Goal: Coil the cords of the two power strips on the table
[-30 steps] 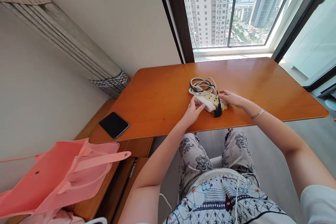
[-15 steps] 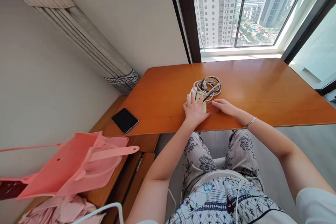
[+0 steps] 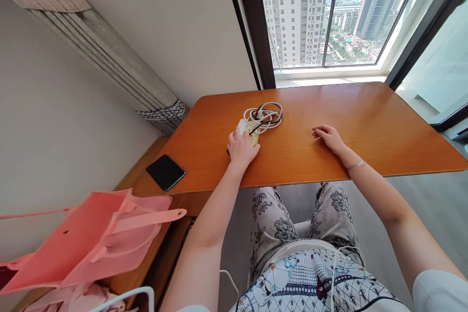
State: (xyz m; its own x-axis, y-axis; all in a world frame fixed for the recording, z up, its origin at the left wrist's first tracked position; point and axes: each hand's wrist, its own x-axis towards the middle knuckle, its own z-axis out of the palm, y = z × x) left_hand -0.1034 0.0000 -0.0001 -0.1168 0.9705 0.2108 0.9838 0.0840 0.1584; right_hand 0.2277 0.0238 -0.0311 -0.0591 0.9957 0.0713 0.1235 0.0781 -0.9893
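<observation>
On the wooden table lies a pale yellow power strip [image 3: 253,138] with a white plug or adapter [image 3: 242,126] at its left side. My left hand [image 3: 242,147] is closed over the near end of the strip, which it partly hides. A coil of white and black cable [image 3: 266,117] lies at the strip's far end. My right hand [image 3: 328,137] is apart from these things, low over the table further right; its fingers are loosely curled with nothing visible in them.
A black phone [image 3: 165,172] lies at the left corner of the wooden table [image 3: 365,122]. Beside that corner, a pink bag [image 3: 95,239] stands over a pink cloth [image 3: 73,300] on lower wooden furniture. A window [image 3: 329,24] is beyond the far edge.
My left hand has moved left, and the power strip and cable coil have shifted left with it. My right hand has drawn away to the right from the strip.
</observation>
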